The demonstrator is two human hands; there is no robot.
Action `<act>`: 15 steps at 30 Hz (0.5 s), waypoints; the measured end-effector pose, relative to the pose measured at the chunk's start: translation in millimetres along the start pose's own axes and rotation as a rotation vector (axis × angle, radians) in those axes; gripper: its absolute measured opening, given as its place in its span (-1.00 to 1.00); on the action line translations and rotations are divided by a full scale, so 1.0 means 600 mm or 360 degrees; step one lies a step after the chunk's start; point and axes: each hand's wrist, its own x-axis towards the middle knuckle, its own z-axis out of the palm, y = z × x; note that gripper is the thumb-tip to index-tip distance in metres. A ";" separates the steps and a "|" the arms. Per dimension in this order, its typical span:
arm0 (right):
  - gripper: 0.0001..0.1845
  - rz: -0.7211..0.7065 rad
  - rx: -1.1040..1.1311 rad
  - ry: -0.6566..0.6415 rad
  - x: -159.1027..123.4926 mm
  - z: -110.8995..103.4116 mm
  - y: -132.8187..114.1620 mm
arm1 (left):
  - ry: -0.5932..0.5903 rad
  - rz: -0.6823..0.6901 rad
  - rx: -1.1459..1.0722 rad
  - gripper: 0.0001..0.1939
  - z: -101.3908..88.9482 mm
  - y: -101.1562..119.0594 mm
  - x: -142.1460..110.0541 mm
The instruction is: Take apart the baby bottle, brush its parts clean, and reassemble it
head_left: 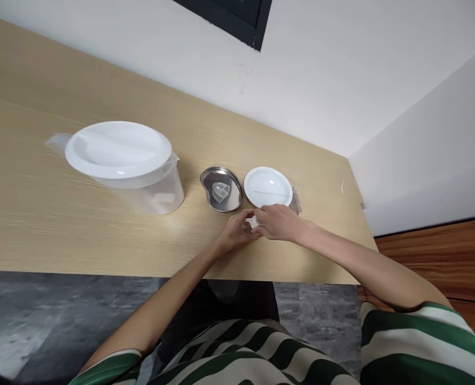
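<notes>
Close together over the front of the table, my left hand (237,230) and my right hand (278,222) are closed on a small white and clear object (254,221). It looks like a little container, but my fingers cover most of it and its kind does not show. Just beyond my right hand lies a round white dish (267,179) with a thin dark rod or wire (271,193) across it. A shiny kidney-shaped metal tray (235,199) stands left of the dish, holding a clear plastic cup (221,191) on its side.
A large translucent pitcher (169,190) with a white lid (119,148) stands left on the wooden table (80,230). A ribbed pale item (296,200) shows partly beside the dish. A thin white strip (342,186) lies far right. Walls border the back and right.
</notes>
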 end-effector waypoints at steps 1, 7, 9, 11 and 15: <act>-0.57 0.0156 -0.0049 -0.0002 0.005 -0.001 -0.012 | 0.0011 0.0009 -0.0009 -0.45 0.002 -0.002 -0.002; -0.44 0.0649 -0.0045 0.0133 0.022 0.016 -0.065 | 0.0122 0.0102 -0.0072 -0.42 0.011 -0.012 -0.003; -0.39 0.0621 -0.0058 0.0213 0.013 0.019 -0.068 | 0.0131 0.0129 -0.0084 -0.40 0.013 -0.014 -0.002; -0.40 0.0539 -0.0032 0.0245 -0.002 0.013 -0.062 | 0.0134 0.0140 -0.0091 -0.39 0.015 -0.015 -0.003; -0.51 0.0188 0.0162 0.0029 -0.023 -0.014 -0.034 | 0.0172 0.0134 -0.0070 -0.41 0.018 -0.012 -0.003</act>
